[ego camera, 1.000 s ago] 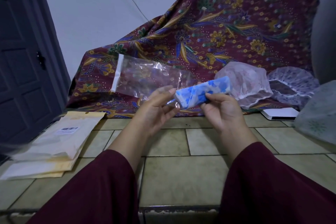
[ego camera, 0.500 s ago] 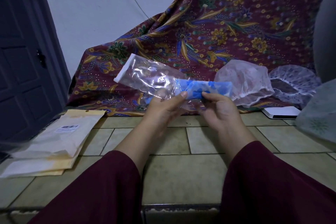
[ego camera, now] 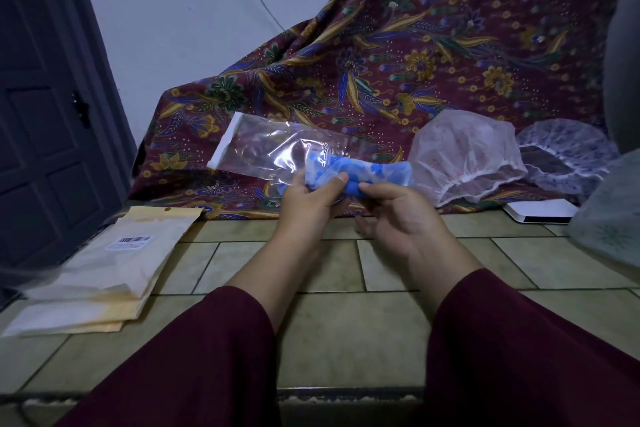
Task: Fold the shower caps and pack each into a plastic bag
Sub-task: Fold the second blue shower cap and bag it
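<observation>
Blue folded cap [ego camera: 360, 172] half inside clear bag [ego camera: 270, 152], both hands pinching, fingertips hidden.

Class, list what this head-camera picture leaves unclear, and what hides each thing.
- Barcode label on the envelopes: print too small.
- Whatever the patterned cloth covers: hidden.
- Pale object at right: cut off by the edge.
- How deep the blue cap sits in the clear bag: hands and glare.

You're working in dim, bluish light; glare streaks the clear plastic bag [ego camera: 277, 152], and wide-angle edges bow and blur.
</observation>
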